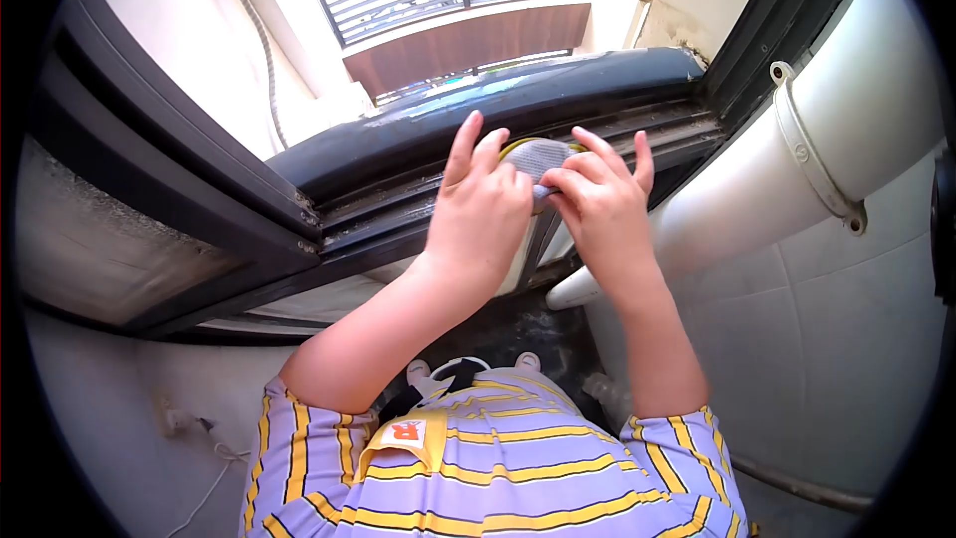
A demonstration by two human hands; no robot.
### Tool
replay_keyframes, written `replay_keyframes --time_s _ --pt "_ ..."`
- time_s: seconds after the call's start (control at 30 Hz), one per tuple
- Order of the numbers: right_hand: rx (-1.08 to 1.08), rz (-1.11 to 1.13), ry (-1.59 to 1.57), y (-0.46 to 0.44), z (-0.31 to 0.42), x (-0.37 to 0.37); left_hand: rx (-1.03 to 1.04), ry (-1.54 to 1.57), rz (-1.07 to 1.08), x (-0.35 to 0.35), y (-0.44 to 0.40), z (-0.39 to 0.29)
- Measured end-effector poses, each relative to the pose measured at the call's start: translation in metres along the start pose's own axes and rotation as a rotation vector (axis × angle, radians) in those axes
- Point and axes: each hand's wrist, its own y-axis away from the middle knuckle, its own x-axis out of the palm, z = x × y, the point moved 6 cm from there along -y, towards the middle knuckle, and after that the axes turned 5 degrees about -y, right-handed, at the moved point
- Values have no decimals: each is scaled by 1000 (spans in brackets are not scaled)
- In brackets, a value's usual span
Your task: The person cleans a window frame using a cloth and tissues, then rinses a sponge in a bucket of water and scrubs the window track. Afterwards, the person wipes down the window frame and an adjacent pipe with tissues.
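Observation:
A grey mesh-like cloth piece with a yellow edge (539, 158) is held up between both hands, in front of the dark window track. My left hand (483, 194) pinches its left side, with two fingers raised. On the right side, my right hand (601, 197) grips it between thumb and fingers, its other fingers lifted. The lower part of the piece is partly hidden by the fingers.
Beyond the hands runs the dirty dark window frame (398, 214) with a dark curved ledge (478, 105) outside. A thick white pipe (737, 179) with a bracket (809, 149) slants at the right. Below are the dark floor and a white cord (204, 493) at lower left.

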Motion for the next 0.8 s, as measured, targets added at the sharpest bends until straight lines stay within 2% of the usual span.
replay_keyframes --time_s 0.3,0.43,0.47,0.57,0.67,0.8 --pt "-186 20 -274 -13 123 73 -232 -100 193 -45 110 95" --pt "-194 59 -463 -32 127 77 -168 -196 286 -58 116 106" --pt "-164 60 -491 -37 125 76 -195 -221 229 -64 112 107" --pt "-168 -40 -414 -44 130 72 -232 -304 106 -70 99 110" --pt "-221 -2 -327 -43 132 84 -120 -471 254 -34 104 106" --pt "-319 72 -191 -45 128 83 -107 -404 332 -30 96 106"
